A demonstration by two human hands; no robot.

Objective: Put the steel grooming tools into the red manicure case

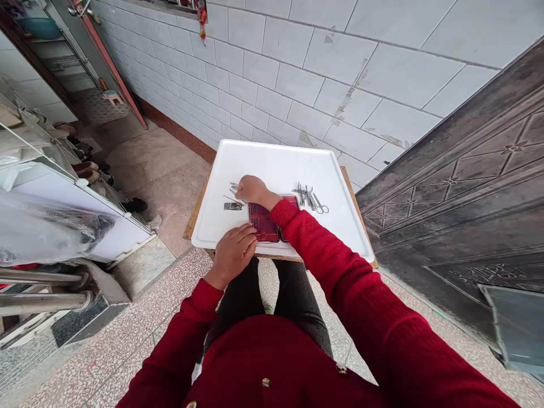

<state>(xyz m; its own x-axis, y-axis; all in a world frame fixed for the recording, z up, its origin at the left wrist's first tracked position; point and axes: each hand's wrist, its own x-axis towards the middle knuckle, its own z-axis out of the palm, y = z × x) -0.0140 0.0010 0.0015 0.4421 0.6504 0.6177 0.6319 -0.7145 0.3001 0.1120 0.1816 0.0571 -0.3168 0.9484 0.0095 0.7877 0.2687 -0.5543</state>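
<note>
An opened manicure case (267,231) with a dark red and purple lining lies near the front of the white tray (276,158). Slim tools sit in a row in its left half. My left hand (233,250) rests on the tray's front left, its fingers stretched out flat against the case's left edge. Crossing over the case, my right hand (251,188) is closed, fingers curled down among small silvery tools (233,187); what it grips is hidden. Nail clippers (233,206) lie just in front of it. Right of the case are several metal scissors and nippers (309,198).
The tray stands on a wooden-edged table (196,218) beside a white tiled wall (272,56). A dark carved door (450,187) is close on the right. To the left stands a white cabinet (89,198) with plastic wrap, and shoes (136,205) are on the floor.
</note>
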